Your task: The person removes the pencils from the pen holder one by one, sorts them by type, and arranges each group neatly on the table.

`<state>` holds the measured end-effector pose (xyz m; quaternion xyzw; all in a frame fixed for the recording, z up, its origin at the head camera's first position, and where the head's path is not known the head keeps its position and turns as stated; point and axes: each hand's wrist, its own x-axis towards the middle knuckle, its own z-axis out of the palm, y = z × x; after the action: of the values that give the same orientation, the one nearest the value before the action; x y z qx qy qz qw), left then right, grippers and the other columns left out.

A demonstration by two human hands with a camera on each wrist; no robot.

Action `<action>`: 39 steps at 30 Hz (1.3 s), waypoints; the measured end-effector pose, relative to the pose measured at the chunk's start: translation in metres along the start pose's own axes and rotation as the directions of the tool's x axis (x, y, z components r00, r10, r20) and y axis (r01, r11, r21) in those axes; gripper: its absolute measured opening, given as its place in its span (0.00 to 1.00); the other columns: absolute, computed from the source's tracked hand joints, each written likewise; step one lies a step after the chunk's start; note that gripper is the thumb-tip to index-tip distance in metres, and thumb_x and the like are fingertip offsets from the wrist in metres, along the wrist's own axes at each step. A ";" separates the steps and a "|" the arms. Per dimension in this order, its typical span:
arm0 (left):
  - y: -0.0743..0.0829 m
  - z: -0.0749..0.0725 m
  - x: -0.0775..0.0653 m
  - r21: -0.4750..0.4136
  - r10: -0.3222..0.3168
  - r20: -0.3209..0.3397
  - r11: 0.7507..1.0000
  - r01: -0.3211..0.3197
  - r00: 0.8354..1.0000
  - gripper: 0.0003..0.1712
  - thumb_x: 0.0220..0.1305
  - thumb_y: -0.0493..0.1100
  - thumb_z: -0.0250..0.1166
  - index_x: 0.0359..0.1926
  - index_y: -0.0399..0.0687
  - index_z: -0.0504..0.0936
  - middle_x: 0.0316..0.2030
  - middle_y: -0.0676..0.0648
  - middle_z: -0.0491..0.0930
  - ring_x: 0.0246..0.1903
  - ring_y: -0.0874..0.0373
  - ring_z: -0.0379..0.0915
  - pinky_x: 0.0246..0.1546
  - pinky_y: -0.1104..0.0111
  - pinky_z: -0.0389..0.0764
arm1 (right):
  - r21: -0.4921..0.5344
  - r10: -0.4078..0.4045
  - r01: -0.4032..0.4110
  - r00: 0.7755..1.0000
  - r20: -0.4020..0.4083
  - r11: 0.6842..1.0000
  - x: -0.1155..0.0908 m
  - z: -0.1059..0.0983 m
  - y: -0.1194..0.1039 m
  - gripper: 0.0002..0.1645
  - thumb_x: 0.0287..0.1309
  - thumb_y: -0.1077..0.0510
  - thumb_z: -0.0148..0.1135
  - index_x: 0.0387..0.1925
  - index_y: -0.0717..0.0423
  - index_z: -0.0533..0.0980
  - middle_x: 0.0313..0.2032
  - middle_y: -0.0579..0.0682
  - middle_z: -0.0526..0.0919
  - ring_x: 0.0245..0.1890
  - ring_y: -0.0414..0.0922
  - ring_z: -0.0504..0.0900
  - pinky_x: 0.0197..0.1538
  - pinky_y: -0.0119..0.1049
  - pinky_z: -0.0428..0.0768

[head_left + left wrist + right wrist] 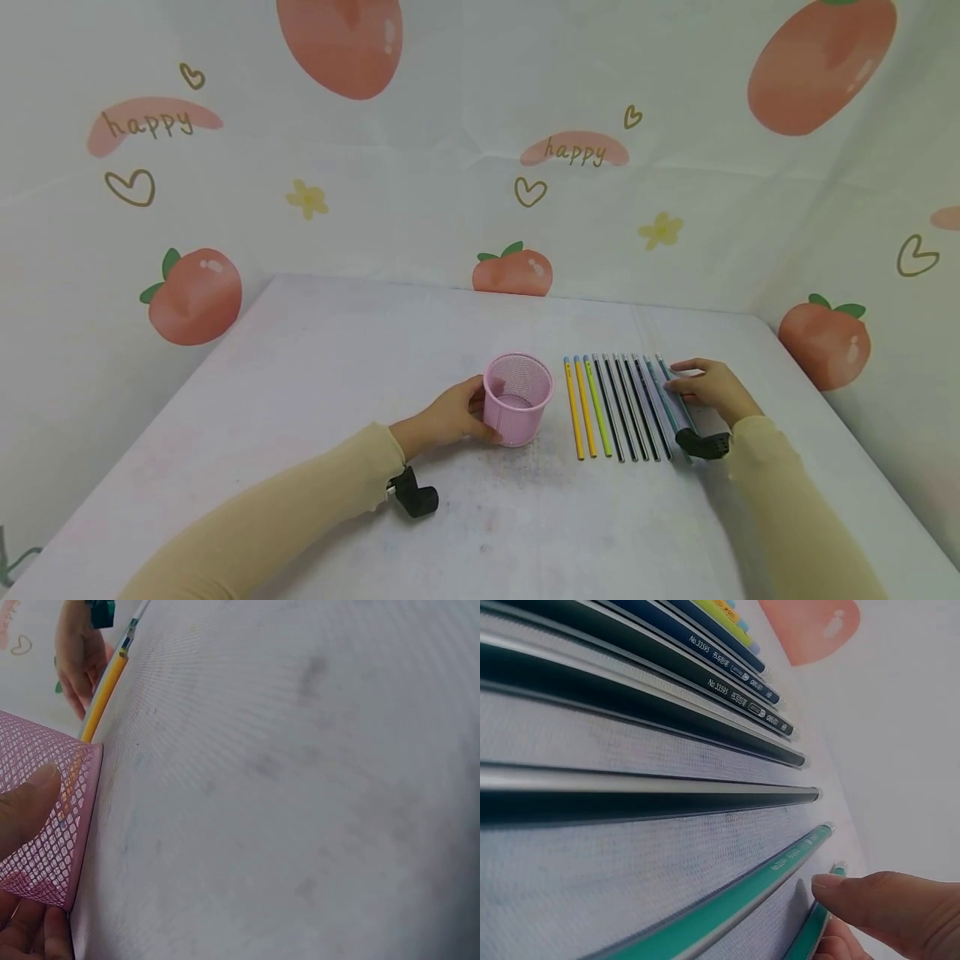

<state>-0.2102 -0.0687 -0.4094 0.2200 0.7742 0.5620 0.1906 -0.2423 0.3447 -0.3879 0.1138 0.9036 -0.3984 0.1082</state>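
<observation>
My left hand (pixel 448 412) grips a pink mesh pen holder (pixel 517 427) from its left side. The holder stands upright on the table with nothing inside. In the left wrist view the thumb lies across the mesh wall and the other fingers reach round its far side. At the right end of a row of pencils, my right hand (pixel 712 390) pinches the outermost green pencil (pixel 807 934) near its top end, thumb over it and fingers at its outer side. A second green pencil (pixel 780 871) lies just beside it.
Left of the green ones lie several dark pencils (pixel 628 408), a lime pencil (pixel 597 408) and two yellow pencils (pixel 573 408), side by side on the white table (pixel 315 358). A patterned cloth (pixel 420 183) hangs behind. Each wrist carries a black camera (pixel 417 496).
</observation>
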 end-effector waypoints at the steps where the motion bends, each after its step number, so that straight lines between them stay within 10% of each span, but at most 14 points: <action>1: 0.000 0.000 0.000 0.000 0.003 0.000 1.000 -0.003 1.000 0.46 0.44 0.30 0.75 0.66 0.38 0.64 0.62 0.40 0.72 0.63 0.46 0.67 0.67 0.55 0.67 | 0.009 0.004 -0.004 1.000 -0.001 1.000 0.000 0.000 0.000 0.38 0.56 0.58 0.66 0.63 0.73 0.63 0.55 0.73 0.72 0.31 0.34 0.79 0.35 0.25 0.80; 29: 0.002 0.001 0.001 0.006 -0.010 -0.004 1.000 0.010 1.000 0.48 0.43 0.30 0.75 0.66 0.37 0.64 0.62 0.40 0.71 0.64 0.45 0.66 0.67 0.54 0.66 | -0.003 0.019 -0.019 1.000 0.009 1.000 -0.011 -0.001 -0.004 0.40 0.58 0.52 0.65 0.65 0.69 0.62 0.60 0.72 0.70 0.35 0.36 0.78 0.40 0.28 0.81; 39: 0.001 -0.002 -0.001 -0.056 0.030 -0.005 0.998 -0.030 1.000 0.47 0.42 0.26 0.73 0.66 0.32 0.63 0.62 0.35 0.70 0.64 0.41 0.65 0.67 0.55 0.66 | -0.047 -0.058 0.059 0.998 0.030 0.997 -0.021 0.002 -0.026 0.40 0.64 0.50 0.59 0.68 0.69 0.57 0.65 0.75 0.62 0.60 0.66 0.70 0.64 0.57 0.70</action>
<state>-0.2102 -0.0703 -0.4075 0.2250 0.7553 0.5867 0.1864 -0.2300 0.3236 -0.3649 0.0791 0.9143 -0.3812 0.1120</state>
